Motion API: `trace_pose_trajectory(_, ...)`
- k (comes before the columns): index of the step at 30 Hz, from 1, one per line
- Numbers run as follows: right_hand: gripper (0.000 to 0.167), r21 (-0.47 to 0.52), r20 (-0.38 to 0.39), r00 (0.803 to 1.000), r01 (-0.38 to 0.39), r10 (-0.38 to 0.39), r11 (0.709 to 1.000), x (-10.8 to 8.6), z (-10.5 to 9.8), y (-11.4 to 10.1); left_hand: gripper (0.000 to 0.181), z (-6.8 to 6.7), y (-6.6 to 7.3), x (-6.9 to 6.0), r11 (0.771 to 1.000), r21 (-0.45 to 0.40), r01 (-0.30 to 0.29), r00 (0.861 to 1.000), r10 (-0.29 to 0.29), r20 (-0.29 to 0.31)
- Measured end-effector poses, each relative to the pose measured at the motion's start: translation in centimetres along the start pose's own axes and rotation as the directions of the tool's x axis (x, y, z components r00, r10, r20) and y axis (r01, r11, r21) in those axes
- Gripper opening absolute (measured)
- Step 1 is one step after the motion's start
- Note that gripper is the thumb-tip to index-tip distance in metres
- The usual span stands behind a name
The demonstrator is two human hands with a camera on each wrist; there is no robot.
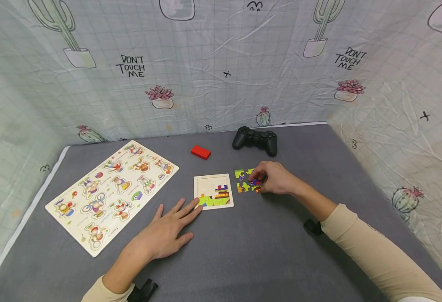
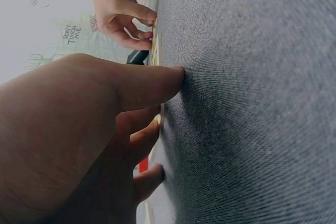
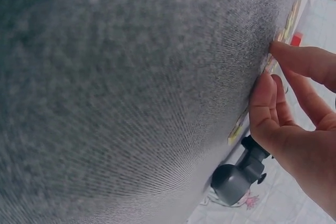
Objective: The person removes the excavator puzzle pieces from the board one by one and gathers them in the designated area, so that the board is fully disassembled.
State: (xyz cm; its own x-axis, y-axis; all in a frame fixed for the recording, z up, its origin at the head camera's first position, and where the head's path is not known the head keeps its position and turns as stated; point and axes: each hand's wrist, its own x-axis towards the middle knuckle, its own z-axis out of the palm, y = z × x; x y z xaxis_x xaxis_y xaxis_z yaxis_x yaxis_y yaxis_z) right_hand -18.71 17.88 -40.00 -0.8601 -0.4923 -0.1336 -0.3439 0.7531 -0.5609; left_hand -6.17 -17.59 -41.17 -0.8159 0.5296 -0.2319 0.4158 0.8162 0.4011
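A small square wooden puzzle tray lies mid-table, with fitted jigsaw pieces along its bottom and right side. Fingers spread, my left hand lies on the cloth, its fingertips at the tray's lower left corner. To the right of the tray is a group of loose jigsaw pieces, green, orange and purple. There my right hand pinches a purple and orange jigsaw piece between thumb and fingers, low at the table. The hand partly covers that piece. In the right wrist view, the piece shows edge-on between the fingertips.
A large board with several picture shapes lies at the left. Behind the tray is a red block. A black game controller sits beyond my right hand. Printed fabric walls enclose the grey table at the back and sides.
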Motion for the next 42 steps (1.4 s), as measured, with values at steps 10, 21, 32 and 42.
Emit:
trace_pose_trajectory(10, 0.032, 0.014, -0.032, 0.999, 0.028, -0.028, 1.000, 0.1, 0.0, -0.8, 0.070, 0.1, 0.0, 0.0, 1.000, 0.006, 0.000, 1.000, 0.000, -0.001)
trace_pose_trajectory(21, 0.037, 0.080, -0.026, 0.995, 0.096, -0.094, 0.992, 1.1, 1.0, -2.5, 0.070, 0.0, 0.2, 0.0, 1.000, 0.007, -0.007, 1.000, 0.007, -0.005)
trace_pose_trajectory(32, 0.038, 0.067, 0.034, 0.992, 0.122, -0.124, 0.990, 2.4, 2.2, -4.7, 0.070, 0.0, 0.1, 0.2, 1.000, 0.012, 0.007, 1.000, -0.007, 0.008)
trace_pose_trajectory(42, 0.040, 0.032, 0.084, 0.989, 0.118, -0.120, 0.993, 3.5, 3.3, -5.8, 0.070, -0.1, 0.2, 0.1, 1.000, 0.013, 0.004, 1.000, -0.004, 0.006)
